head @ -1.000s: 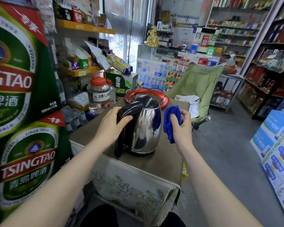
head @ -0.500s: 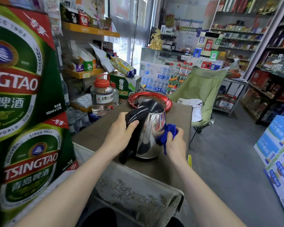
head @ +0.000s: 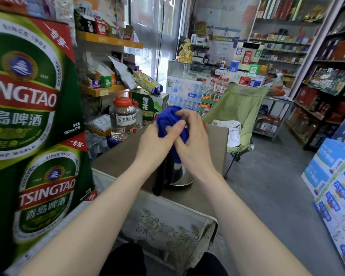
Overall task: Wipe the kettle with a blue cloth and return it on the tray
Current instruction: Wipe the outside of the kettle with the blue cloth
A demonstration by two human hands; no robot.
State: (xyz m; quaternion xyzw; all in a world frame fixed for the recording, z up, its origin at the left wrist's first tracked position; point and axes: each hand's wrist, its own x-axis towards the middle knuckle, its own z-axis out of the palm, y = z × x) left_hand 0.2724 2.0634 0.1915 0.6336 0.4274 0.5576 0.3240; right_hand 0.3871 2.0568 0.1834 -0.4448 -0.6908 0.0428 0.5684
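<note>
Holding the blue cloth (head: pixel 167 118) between them, both hands are together just above the kettle (head: pixel 179 177). The left hand (head: pixel 154 141) grips the bunched cloth from the left, its thumb laid across the fabric. The right hand (head: pixel 192 142) meets it from the right, fingers curled over the top of the bundle. The two hands touch each other, and a tail of the cloth hangs down between them toward the kettle's shiny side.

The kettle stands upright on the brown bench (head: pixel 118 158), near its near edge. Neither hand touches it. Only its black handle (head: pixel 159 176), on the left, and the lower part of its steel body show; the hands and the cloth hide the lid and the spout. The tray is hidden behind the hands, so how it lies cannot be told.

A pale patterned cover (head: pixel 163 226) hangs over the bench's near edge. At the far left of the bench stands a clear jar with a red lid (head: pixel 124 120). Large green beer cartons (head: pixel 28 96) are stacked on the left. A green folding chair (head: pixel 237 104) sits beyond the bench on the right, with a white rag on its seat. Blue and white boxes (head: pixel 335 186) stand at the right edge, and stocked shelves line the far wall.
</note>
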